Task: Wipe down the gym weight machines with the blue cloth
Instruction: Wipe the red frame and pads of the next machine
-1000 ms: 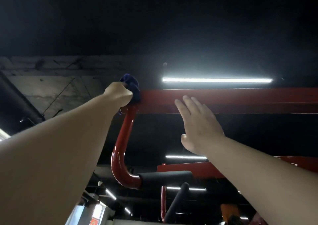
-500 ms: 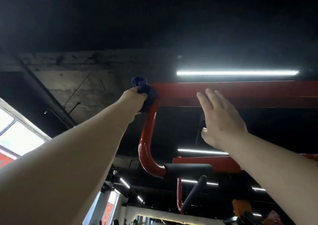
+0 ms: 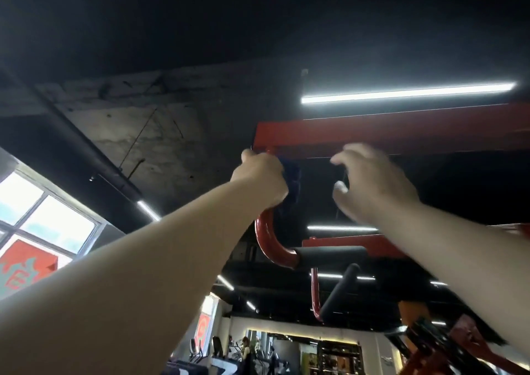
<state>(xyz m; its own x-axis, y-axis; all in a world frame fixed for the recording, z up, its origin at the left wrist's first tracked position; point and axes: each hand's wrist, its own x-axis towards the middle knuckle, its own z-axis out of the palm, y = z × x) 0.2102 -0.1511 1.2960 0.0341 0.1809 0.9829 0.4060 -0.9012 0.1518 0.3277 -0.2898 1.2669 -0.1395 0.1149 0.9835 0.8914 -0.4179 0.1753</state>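
My left hand (image 3: 259, 173) is gripping the dark blue cloth (image 3: 292, 185) against the curved red metal handle (image 3: 268, 238), just under the red steel crossbeam (image 3: 387, 133). My right hand (image 3: 375, 182) is hovering beside it, fingers loosely curled, holding nothing.

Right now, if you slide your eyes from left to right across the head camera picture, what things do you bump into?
Bright window → left hand → blue cloth it holds against the curved red handle → right hand with loose, empty fingers → long ceiling light.
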